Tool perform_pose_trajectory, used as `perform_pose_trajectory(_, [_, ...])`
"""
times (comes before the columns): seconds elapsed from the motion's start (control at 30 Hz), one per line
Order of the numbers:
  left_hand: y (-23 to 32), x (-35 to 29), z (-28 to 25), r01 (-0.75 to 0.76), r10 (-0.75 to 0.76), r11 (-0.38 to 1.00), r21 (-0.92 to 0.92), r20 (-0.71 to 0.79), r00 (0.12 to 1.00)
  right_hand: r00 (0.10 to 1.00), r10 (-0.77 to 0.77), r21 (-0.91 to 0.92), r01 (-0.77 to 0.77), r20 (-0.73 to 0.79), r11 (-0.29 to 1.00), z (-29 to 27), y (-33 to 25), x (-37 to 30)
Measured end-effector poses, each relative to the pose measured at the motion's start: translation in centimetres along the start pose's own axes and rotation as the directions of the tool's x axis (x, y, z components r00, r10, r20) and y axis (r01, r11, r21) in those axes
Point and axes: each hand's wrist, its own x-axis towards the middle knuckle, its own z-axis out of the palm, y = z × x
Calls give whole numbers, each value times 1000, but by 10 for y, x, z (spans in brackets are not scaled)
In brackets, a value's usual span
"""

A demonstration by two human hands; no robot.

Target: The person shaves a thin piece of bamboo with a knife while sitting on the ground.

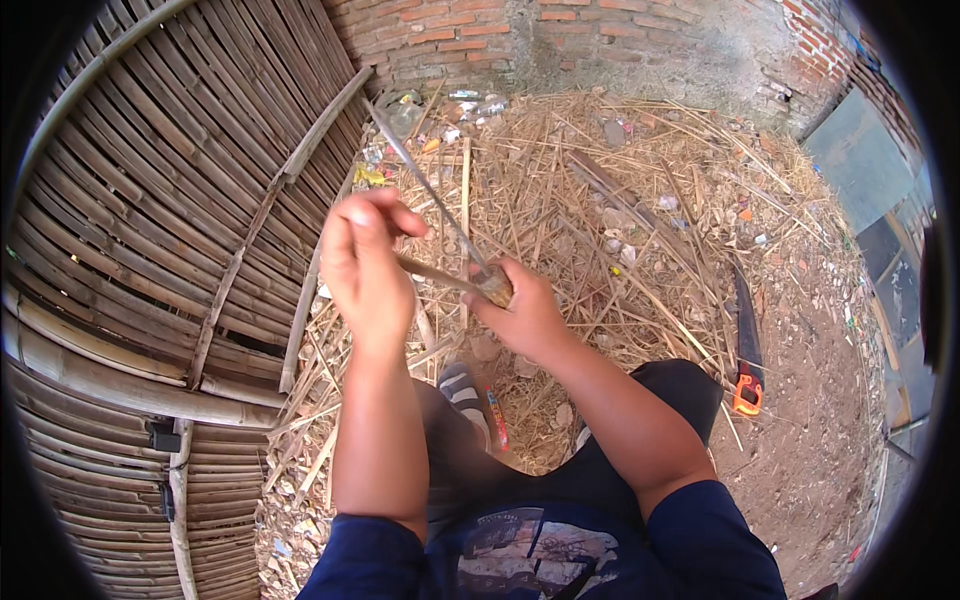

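Head view: a thin bamboo strip [432, 270] is pinched between the curled fingers of the left hand [365, 265], while a long knife [440, 205] is gripped in the closed right hand [520, 310], above straw-littered ground [620, 220] beside a woven bamboo panel [170, 200].

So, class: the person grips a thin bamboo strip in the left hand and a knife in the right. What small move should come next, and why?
Probably a short push of the long-bladed knife with the wooden handle away from the body along the thin pale bamboo strip. The right hand grips the handle where blade and strip cross, the left hand pinches the strip, and the blade points outward.
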Motion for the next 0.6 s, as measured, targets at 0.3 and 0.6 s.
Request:
perform_pose_trajectory(0.3, [-21,26,-59,4,-46,958,-286,-140,989,979,150,-8,-150,138,989,24,20,-19])
perform_pose_trajectory(0.6, [-23,35,-85,22,-114,956,-294,-301,947,874,381,-345,-273,301,898,63,95,-22])
